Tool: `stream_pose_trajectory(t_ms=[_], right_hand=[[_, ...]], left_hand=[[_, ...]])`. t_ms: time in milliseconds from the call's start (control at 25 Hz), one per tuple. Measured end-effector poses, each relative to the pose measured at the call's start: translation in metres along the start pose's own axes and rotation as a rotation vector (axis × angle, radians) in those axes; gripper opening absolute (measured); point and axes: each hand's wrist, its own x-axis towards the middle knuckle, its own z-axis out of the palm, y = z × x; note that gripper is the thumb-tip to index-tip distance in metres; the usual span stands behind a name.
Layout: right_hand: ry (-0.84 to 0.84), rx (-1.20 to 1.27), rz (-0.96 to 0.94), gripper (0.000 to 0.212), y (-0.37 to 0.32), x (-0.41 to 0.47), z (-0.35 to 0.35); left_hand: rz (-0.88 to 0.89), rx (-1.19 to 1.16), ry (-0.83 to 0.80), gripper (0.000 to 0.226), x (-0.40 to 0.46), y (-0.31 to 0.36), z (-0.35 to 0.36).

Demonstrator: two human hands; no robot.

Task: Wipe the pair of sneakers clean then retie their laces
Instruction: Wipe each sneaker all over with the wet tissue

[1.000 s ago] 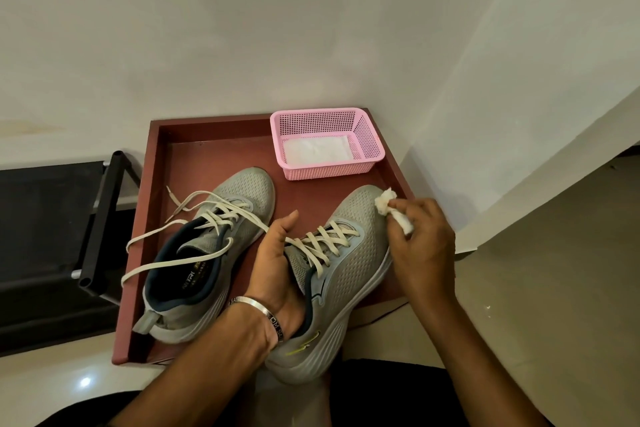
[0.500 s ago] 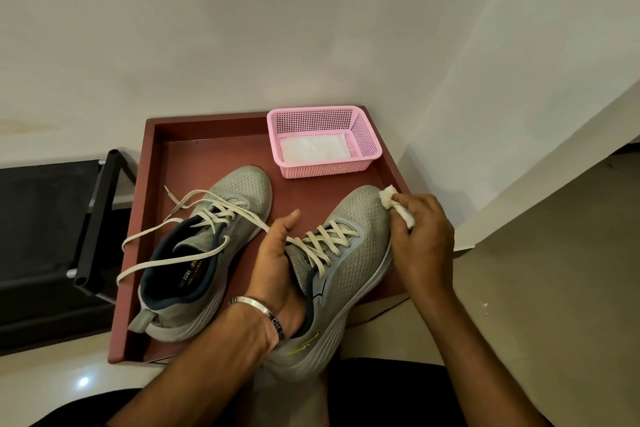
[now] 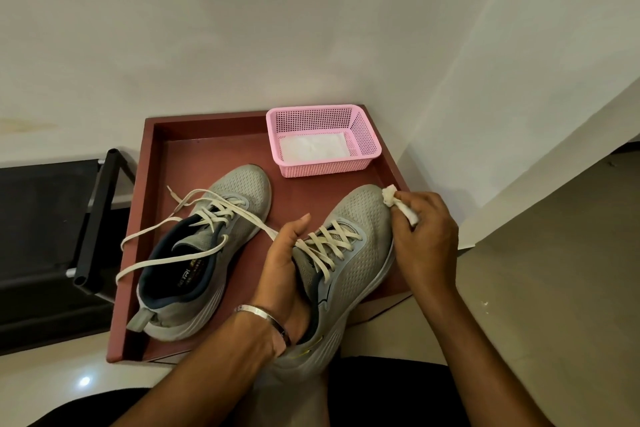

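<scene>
Two grey mesh sneakers lie on a dark red tray (image 3: 194,149). The left sneaker (image 3: 221,218) rests flat, its cream laces (image 3: 166,229) untied and trailing over the tray's left rim. My left hand (image 3: 284,270) is tucked into the collar of the right sneaker (image 3: 360,253) and holds it tilted, heel toward me. My right hand (image 3: 426,232) pinches a small white wipe (image 3: 398,203) against the outer edge of that sneaker's toe. The right sneaker's laces are threaded through the eyelets.
A pink mesh basket (image 3: 367,142) with white wipes inside stands at the tray's back right corner. A black frame rack (image 3: 93,218) sits just left of the tray. White walls close in behind and to the right, and pale floor lies around the tray.
My right hand with the wipe has slid slightly along the toe's outer edge of the right sneaker. My left hand and the left sneaker have stayed put.
</scene>
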Motion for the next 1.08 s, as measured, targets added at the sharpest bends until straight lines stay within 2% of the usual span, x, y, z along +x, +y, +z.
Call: stream_pose_trajectory(t_ms=[120, 240, 320, 520, 600, 720, 800, 880, 1000, 1080], right_hand=[[-0.056, 0.023, -0.023, 0.025, -0.003, -0.006, -0.002], [-0.353, 0.014, -0.104, 0.026, -0.012, -0.027, 0.008], [-0.439, 0.02, -0.152, 0.027, -0.012, -0.03, 0.012], [-0.102, -0.016, -0.071, 0.025, 0.002, -0.005, 0.014], [-0.145, -0.057, -0.055, 0.024, 0.001, -0.008, 0.018], [-0.428, -0.034, -0.042, 0.025, 0.002, -0.018, 0.017], [-0.515, 0.001, -0.049, 0.026, 0.005, -0.016, 0.012], [-0.462, -0.11, -0.108, 0.025, 0.012, -0.007, 0.013], [-0.268, -0.243, -0.137, 0.023, 0.018, 0.004, 0.022], [-0.31, -0.177, -0.112, 0.024, 0.015, -0.002, 0.028]], left_hand=[[0.088, 0.027, 0.013, 0.062, 0.0, -0.001, 0.004], [0.088, -0.038, 0.005, 0.059, 0.002, 0.001, 0.005], [0.058, -0.059, 0.003, 0.06, 0.002, 0.001, 0.003], [0.015, -0.045, -0.023, 0.062, -0.004, -0.007, 0.006], [-0.013, -0.052, -0.018, 0.063, -0.003, -0.009, 0.006], [-0.046, -0.087, -0.005, 0.063, 0.001, -0.008, 0.003], [-0.061, -0.089, -0.005, 0.064, 0.004, -0.007, 0.001], [-0.07, -0.064, -0.011, 0.064, 0.007, -0.008, -0.001], [-0.078, -0.059, -0.002, 0.063, 0.009, -0.009, 0.0], [-0.084, -0.066, -0.01, 0.063, 0.011, -0.007, 0.0]])
